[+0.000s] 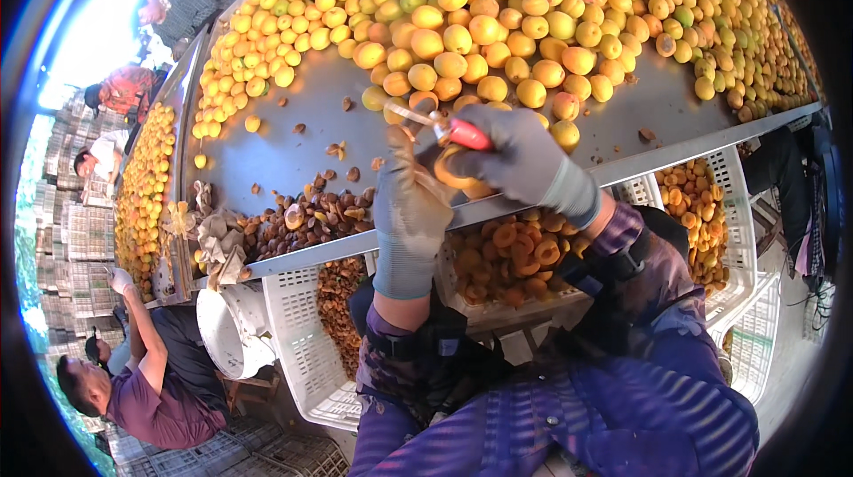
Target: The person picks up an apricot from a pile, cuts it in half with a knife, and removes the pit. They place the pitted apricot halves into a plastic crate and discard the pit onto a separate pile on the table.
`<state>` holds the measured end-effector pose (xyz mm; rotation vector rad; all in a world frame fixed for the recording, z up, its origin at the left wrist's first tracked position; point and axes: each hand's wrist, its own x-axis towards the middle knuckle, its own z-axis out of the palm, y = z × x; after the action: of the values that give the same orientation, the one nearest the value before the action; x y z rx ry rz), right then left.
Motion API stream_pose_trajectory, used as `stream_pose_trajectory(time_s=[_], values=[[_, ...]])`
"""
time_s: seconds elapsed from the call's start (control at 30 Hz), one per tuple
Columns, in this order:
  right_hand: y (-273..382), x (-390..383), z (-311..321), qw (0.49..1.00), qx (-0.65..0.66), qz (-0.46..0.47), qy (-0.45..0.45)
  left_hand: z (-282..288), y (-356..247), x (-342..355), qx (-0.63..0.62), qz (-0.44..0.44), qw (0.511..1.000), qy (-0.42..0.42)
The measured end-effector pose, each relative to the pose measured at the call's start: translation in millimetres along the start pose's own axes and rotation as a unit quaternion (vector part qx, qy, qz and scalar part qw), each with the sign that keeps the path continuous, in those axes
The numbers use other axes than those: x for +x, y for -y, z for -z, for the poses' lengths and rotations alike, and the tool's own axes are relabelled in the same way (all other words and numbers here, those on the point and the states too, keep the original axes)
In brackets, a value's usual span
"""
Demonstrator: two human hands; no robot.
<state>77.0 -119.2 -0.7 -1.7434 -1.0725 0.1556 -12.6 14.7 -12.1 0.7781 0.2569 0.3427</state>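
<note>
My right hand (526,162), in a grey glove, is closed around the red handle of a small knife (468,133). The knife's thin blade points up and left, over the table edge. Just below it a cut apricot (455,170) shows its orange flesh between my two hands; which one supports it I cannot tell. My left hand (407,202), in a soiled pale glove, is raised beside the knife with its fingers curled; what they hold is hidden. Whole yellow apricots (484,30) lie heaped beyond my hands.
The metal table (267,148) carries a pile of brown pits (298,218) at its near left. Below its edge stand white crates (298,317) with apricot halves (511,255) in several of them. A white bucket (222,330) is at left, near a seated person (164,388). More people sit farther off.
</note>
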Motion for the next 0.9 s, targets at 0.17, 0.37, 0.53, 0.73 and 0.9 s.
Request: stream_pose_trajectory(time_s=[0.17,0.37,0.53,0.73,0.9], values=[[6,-6,55,0.937,0.221,-0.144,0.231,30,-31,6,0.516,-0.111,0.846,-0.080],[16,-15,61,0.948,0.195,-0.199,0.155,39,-1,-12,0.754,-0.077,0.650,0.051],[18,-23,49,0.953,0.185,-0.213,0.110,11,21,-2,0.789,-0.035,0.609,0.077],[30,-12,37,0.934,0.299,-0.197,0.013,45,10,13,0.475,-0.038,0.879,0.030],[8,-16,30,0.919,0.372,-0.131,0.019,8,-11,15,-0.013,0.006,0.993,0.118]])
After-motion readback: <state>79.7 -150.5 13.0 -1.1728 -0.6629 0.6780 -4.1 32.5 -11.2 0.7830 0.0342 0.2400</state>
